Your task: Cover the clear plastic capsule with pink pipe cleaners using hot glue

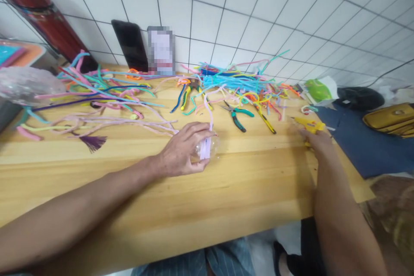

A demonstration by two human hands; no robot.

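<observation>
My left hand [184, 148] is closed around a clear plastic ball [214, 148] that rests on or just over the wooden table. Lilac pipe cleaners [205, 150] run side by side across the ball, and one loose end rises above my fingers. At the right side of the table my right hand [318, 141] grips a yellow glue gun [308, 125], its nozzle pointing left. Green-handled pliers [237, 116] and a yellow utility knife [268, 123] lie between the two hands, toward the back.
Tangled pipe cleaners [106, 90] spread over the back left, with a blue bundle [233, 82] at the back middle. Two phones lean on the tiled wall, the black one [130, 45] beside a red thermos [48, 19]. A purple tassel [92, 141] lies left; a yellow pouch [393, 118] sits far right.
</observation>
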